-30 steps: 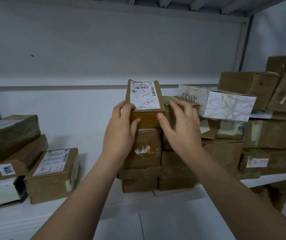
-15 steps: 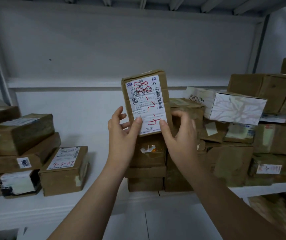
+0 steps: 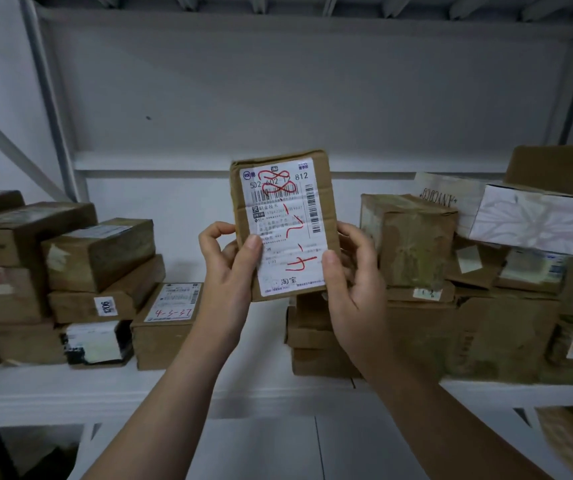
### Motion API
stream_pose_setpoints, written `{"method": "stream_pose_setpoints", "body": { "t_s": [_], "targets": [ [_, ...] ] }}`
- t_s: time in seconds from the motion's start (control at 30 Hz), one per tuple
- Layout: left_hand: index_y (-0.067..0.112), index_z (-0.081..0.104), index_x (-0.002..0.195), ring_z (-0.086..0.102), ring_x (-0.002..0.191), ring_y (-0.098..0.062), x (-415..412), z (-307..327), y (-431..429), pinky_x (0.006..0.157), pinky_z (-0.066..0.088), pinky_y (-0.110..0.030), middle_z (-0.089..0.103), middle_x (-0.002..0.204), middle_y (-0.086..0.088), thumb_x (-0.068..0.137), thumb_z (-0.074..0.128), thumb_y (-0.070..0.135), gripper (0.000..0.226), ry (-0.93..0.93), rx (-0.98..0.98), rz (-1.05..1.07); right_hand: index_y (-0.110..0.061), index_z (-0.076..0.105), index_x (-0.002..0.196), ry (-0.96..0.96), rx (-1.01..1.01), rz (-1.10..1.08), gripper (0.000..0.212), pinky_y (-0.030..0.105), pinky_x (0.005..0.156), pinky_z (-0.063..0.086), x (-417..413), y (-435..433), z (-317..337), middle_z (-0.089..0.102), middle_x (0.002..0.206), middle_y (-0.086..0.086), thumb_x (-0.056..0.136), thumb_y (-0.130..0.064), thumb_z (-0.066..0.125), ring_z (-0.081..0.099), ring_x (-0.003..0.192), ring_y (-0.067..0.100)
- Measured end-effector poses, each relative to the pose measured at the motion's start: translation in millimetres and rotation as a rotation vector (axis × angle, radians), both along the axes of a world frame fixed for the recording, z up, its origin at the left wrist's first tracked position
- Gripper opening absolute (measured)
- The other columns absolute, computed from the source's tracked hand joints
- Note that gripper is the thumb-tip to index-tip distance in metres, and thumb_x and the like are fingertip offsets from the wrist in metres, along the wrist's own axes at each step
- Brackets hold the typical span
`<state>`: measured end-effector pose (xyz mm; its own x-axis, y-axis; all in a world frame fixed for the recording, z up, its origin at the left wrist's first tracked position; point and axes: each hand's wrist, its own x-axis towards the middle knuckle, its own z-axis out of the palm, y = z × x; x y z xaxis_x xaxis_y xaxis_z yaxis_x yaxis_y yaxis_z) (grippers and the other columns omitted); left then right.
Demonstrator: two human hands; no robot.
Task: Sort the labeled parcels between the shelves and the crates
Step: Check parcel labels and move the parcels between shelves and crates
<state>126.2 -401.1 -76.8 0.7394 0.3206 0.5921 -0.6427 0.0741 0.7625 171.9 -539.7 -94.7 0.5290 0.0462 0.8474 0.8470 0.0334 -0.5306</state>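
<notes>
Held parcel (image 3: 283, 226), a flat brown cardboard packet, stands upright in the air in front of the white shelf (image 3: 70, 389). Both hands grip its lower half, and it sits higher than the boxes resting on the shelf.

Far to the left of the held parcel, a stack of brown boxes (image 3: 98, 251) sits on the shelf, and one of them bears a small white sticker marked 1206 (image 3: 105, 305). Between that stack and the held parcel stands a box with red handwriting on its label (image 3: 169, 323), just left of the left forearm.

The left hand (image 3: 226, 275) holds the held parcel's left edge. Its thumb (image 3: 252, 252) presses on the front while its fingers (image 3: 214, 233) curl round behind. The shipping label (image 3: 292, 244) faces the camera, printed with barcodes and overwritten with red marker strokes, including a scribble over the top digits. The right hand (image 3: 354, 275) grips the held parcel's right edge the same way, with the thumb on the label's lower right corner and the fingers (image 3: 350, 233) wrapped behind.

Directly below the held parcel, behind the right wrist, low cardboard boxes (image 3: 309, 341) lie stacked on the shelf. Just right of the held parcel, a taped brown box (image 3: 413, 237) stands on top of a further pile. Farther right, a white patterned box (image 3: 531, 220) lies tilted on other parcels.
</notes>
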Motion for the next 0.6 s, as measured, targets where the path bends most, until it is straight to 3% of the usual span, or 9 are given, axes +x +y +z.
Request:
{"method": "stream_pose_setpoints", "body": {
  "t_s": [0.1,0.27,0.4,0.47,0.5,0.6],
  "targets": [
    [0.033,0.035,0.105,0.071,0.089,-0.022,-6.1,-0.4,20.3,0.065,0.057,-0.025,0.072,0.099,-0.004,0.078,0.054,0.043,0.035,0.011,-0.023,0.018,-0.035,0.043,0.127,-0.006,0.0,0.019,0.031,0.035,0.083,0.057,-2.5,21.1,-3.4,0.061,0.117,-0.02,0.097,-0.028,0.046,0.063,0.107,0.009],
    [0.035,0.034,0.106,0.071,0.088,-0.018,-14.9,-3.0,54.4,0.066,0.056,-0.022,0.073,0.095,0.006,0.081,0.053,0.044,0.032,0.045,-0.009,0.034,-0.04,0.041,0.125,0.024,-0.015,0.108,0.036,0.034,0.086,0.055,-5.6,57.3,-5.6,0.06,0.122,-0.009,0.093,-0.031,0.053,0.06,0.112,0.013],
    [0.026,0.044,0.101,0.07,0.083,-0.006,-14.7,-13.1,86.7,0.066,0.055,-0.025,0.073,0.091,0.006,0.094,0.049,0.04,0.016,0.334,0.025,0.132,-0.046,0.029,0.124,0.189,-0.191,0.34,0.068,0.03,0.094,0.049,-2.2,77.2,-15.1,0.047,0.135,-0.002,0.07,-0.039,0.07,0.052,0.122,0.013],
    [0.026,0.049,0.097,0.067,0.08,0.001,-16.1,-20.3,101.4,0.062,0.051,-0.018,0.068,0.096,0.009,0.095,0.047,0.043,0.018,0.452,0.183,0.232,-0.049,0.026,0.122,0.196,-0.257,0.317,0.072,0.023,0.088,0.051,-2.1,89.5,-19.8,0.039,0.135,-0.022,0.067,-0.042,0.072,0.051,0.12,0.007],
    [0.026,0.052,0.098,0.065,0.087,0.001,-16.7,-25.0,108.9,0.068,0.051,-0.018,0.066,0.102,0.009,0.094,0.046,0.045,0.019,0.46,0.286,0.283,-0.05,0.026,0.122,0.2,-0.252,0.296,0.072,0.022,0.086,0.053,-2.7,97.3,-21.1,0.037,0.135,-0.022,0.067,-0.044,0.071,0.051,0.12,0.006],
    [0.026,0.058,0.119,0.041,0.124,-0.015,-20.8,-32.4,134.6,0.101,0.033,-0.029,0.05,0.13,0.002,0.097,0.041,0.045,0.034,0.382,0.66,0.538,-0.042,0.029,0.127,0.265,-0.132,0.249,0.072,0.021,0.087,0.053,1.5,124.1,-23.3,0.037,0.139,-0.003,0.067,-0.044,0.069,0.048,0.122,0.004]
  ]
}}
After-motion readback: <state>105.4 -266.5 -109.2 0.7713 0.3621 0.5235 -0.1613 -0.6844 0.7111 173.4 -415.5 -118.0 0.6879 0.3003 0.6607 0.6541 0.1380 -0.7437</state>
